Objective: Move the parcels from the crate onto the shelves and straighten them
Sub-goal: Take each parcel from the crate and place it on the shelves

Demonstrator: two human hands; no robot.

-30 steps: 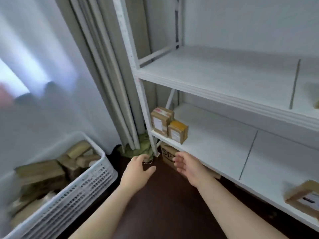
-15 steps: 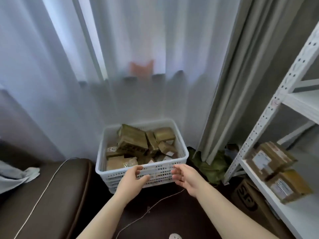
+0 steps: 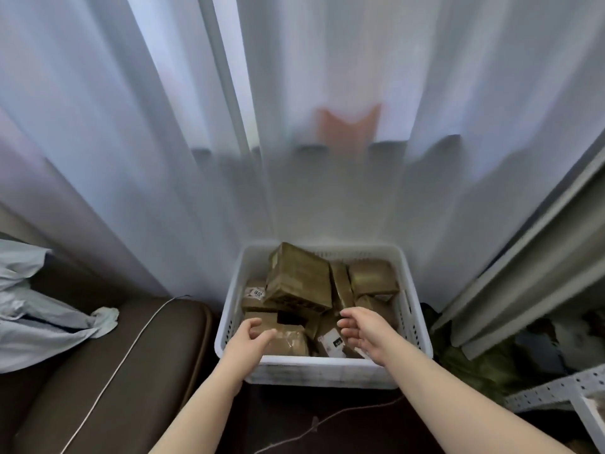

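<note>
A white plastic crate (image 3: 322,368) stands on the floor in front of the curtains, filled with several brown cardboard parcels. The largest parcel (image 3: 299,280) lies tilted on top at the back. A smaller parcel (image 3: 373,278) sits at the back right. My left hand (image 3: 247,339) hovers over the crate's near left, fingers apart, above a taped parcel (image 3: 289,340). My right hand (image 3: 363,332) hovers over the near right, fingers curled and apart, above a parcel with a white label (image 3: 330,340). Neither hand holds anything.
A brown leather seat (image 3: 108,365) with a white cable (image 3: 137,339) over it lies to the left, with pale cloth (image 3: 39,309) on it. White curtains (image 3: 294,126) hang behind. The shelf's perforated white frame (image 3: 563,388) shows at lower right, beside green fabric (image 3: 471,365).
My view swung left from the shelves to the crate and moved closer. Both hands have gone from in front of the crate's rim to over the parcels inside.
</note>
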